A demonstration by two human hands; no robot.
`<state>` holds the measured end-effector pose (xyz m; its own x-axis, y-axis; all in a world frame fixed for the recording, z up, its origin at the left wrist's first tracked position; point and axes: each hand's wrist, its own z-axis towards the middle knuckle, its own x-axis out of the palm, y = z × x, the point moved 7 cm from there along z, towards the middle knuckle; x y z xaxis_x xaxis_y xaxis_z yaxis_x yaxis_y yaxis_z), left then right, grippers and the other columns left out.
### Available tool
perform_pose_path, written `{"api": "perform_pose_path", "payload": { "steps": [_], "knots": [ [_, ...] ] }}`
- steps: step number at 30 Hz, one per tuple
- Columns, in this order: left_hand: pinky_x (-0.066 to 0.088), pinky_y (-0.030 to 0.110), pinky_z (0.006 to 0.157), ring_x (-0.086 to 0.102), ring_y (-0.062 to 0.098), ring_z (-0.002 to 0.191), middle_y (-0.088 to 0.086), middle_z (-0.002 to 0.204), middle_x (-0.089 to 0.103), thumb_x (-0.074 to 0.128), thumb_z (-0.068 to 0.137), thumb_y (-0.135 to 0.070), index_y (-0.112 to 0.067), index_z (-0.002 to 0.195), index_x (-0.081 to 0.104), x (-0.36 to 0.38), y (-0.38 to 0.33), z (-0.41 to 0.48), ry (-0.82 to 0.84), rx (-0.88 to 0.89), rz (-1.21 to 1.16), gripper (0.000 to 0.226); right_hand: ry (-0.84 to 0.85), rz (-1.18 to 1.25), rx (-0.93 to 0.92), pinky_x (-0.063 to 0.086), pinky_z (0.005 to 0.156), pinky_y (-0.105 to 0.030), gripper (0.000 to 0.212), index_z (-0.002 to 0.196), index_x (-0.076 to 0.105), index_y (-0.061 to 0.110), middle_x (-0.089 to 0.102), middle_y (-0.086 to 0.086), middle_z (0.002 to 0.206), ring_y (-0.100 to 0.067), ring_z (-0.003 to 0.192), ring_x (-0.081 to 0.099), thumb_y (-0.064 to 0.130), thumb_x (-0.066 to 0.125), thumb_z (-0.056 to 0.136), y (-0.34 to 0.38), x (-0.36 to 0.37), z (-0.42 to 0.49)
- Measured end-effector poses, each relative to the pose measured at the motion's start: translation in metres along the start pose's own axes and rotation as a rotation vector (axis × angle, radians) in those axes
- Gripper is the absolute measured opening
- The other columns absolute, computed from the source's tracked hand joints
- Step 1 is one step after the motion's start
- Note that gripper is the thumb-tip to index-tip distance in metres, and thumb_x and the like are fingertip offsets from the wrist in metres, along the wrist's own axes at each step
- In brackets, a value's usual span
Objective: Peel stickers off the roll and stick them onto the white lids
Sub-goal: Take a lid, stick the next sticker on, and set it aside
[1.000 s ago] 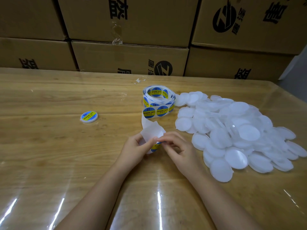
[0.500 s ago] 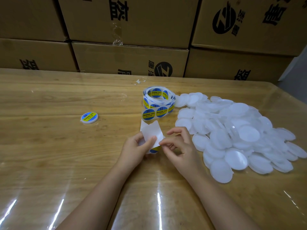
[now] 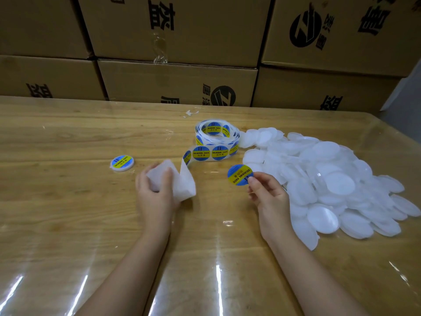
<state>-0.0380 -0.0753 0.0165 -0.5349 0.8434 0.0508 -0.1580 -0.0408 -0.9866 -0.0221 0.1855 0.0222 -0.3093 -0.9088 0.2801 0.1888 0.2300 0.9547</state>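
I see the right hand [image 3: 270, 199] pinching a peeled blue-and-yellow sticker [image 3: 239, 175] by its edge, just beside the heap of white lids [image 3: 330, 179]. The left hand [image 3: 155, 195] curls its fingers round the bare backing strip [image 3: 185, 183], which hides the fingertips from me. The strip runs back to the sticker roll [image 3: 216, 140] standing on the surface [image 3: 68, 213]. One labelled lid [image 3: 122, 163] lies well apart at the left. The lids overlap, so I cannot count them.

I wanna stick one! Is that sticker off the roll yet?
Off: the right hand pinches the sticker, apart from backing paper in the left hand.
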Motion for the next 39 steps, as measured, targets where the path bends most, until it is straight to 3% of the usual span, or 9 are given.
{"api": "perform_pose_path", "payload": {
  "steps": [4,10,14,17,20,23,27,30,39],
  "knots": [
    [0.033,0.028,0.106,0.046,0.019,0.123,0.010,0.132,0.049,0.035,0.089,-0.041,-0.013,0.126,0.053,-0.029,-0.020,0.016,-0.244,0.062,-0.050,0.050,0.013,0.017,0.025,0.045,0.057,-0.017,0.021,0.078,0.074,0.028,0.066,0.006,0.069,-0.005,0.061,0.052,0.009,0.066,0.084,-0.001,0.002,0.001],
    [0.031,0.016,0.103,0.043,0.007,0.121,-0.002,0.126,0.047,0.037,0.093,-0.013,-0.013,0.130,0.050,-0.053,-0.063,0.021,-0.396,0.326,-0.011,0.040,0.029,0.015,0.035,0.044,0.057,-0.016,0.018,0.079,0.074,0.025,0.066,0.005,0.069,-0.006,0.060,0.052,0.009,0.067,0.085,-0.003,0.002,0.002],
    [0.047,0.026,0.093,0.056,0.010,0.111,-0.003,0.120,0.060,0.050,0.083,-0.006,-0.031,0.115,0.059,-0.019,-0.091,0.006,-0.017,0.381,-0.080,0.042,0.020,0.044,0.053,0.045,0.057,-0.016,0.020,0.077,0.074,0.025,0.065,0.007,0.067,-0.005,0.058,0.052,0.008,0.066,0.085,-0.005,0.001,0.004],
    [0.046,0.012,0.064,0.061,0.006,0.089,-0.003,0.108,0.069,0.055,0.076,-0.009,-0.034,0.102,0.069,0.032,-0.089,-0.023,0.479,0.188,-0.170,0.039,-0.011,0.209,0.135,0.045,0.054,-0.015,0.022,0.074,0.074,0.024,0.063,0.006,0.066,-0.004,0.056,0.052,0.006,0.065,0.084,-0.008,-0.002,0.006],
    [0.041,0.015,0.049,0.053,0.007,0.066,0.004,0.101,0.069,0.049,0.074,-0.015,-0.033,0.101,0.072,0.071,-0.062,-0.060,0.811,-0.089,-0.131,0.040,-0.019,0.485,0.212,0.042,0.048,-0.016,0.012,0.077,0.070,0.020,0.065,0.002,0.072,-0.006,0.054,0.050,0.009,0.066,0.075,-0.008,-0.006,0.010],
    [0.047,0.021,0.047,0.056,0.012,0.073,0.012,0.114,0.063,0.044,0.087,-0.001,-0.039,0.112,0.063,0.083,-0.034,-0.072,0.840,-0.207,-0.156,0.049,0.025,0.528,0.211,0.039,0.047,-0.017,0.011,0.075,0.071,0.020,0.064,0.000,0.072,-0.007,0.053,0.049,0.011,0.066,0.071,-0.006,-0.002,0.011],
    [0.056,0.028,0.060,0.068,0.018,0.076,0.007,0.092,0.071,0.054,0.090,0.004,-0.032,0.129,0.044,0.082,-0.007,-0.065,0.730,-0.296,-0.277,0.053,0.100,0.410,0.200,0.044,0.051,-0.017,0.011,0.072,0.075,0.020,0.066,-0.002,0.069,-0.007,0.054,0.051,0.012,0.067,0.073,-0.010,0.010,0.003],
    [0.057,0.028,0.065,0.070,0.021,0.081,0.009,0.090,0.073,0.053,0.091,0.002,-0.012,0.126,0.048,0.082,0.004,-0.061,0.665,-0.338,-0.354,0.038,0.098,0.233,0.157,0.047,0.057,-0.017,0.012,0.077,0.073,0.017,0.067,-0.001,0.071,-0.007,0.056,0.053,0.008,0.066,0.081,-0.013,0.010,0.001],
    [0.054,0.024,0.070,0.070,0.019,0.086,0.014,0.094,0.072,0.056,0.085,-0.004,-0.008,0.120,0.054,0.081,0.004,-0.056,0.660,-0.354,-0.609,0.036,0.028,-0.150,0.001,0.047,0.059,-0.012,0.011,0.081,0.069,0.017,0.066,0.009,0.061,-0.001,0.058,0.057,0.007,0.067,0.085,-0.006,0.009,-0.003]
  ]
}}
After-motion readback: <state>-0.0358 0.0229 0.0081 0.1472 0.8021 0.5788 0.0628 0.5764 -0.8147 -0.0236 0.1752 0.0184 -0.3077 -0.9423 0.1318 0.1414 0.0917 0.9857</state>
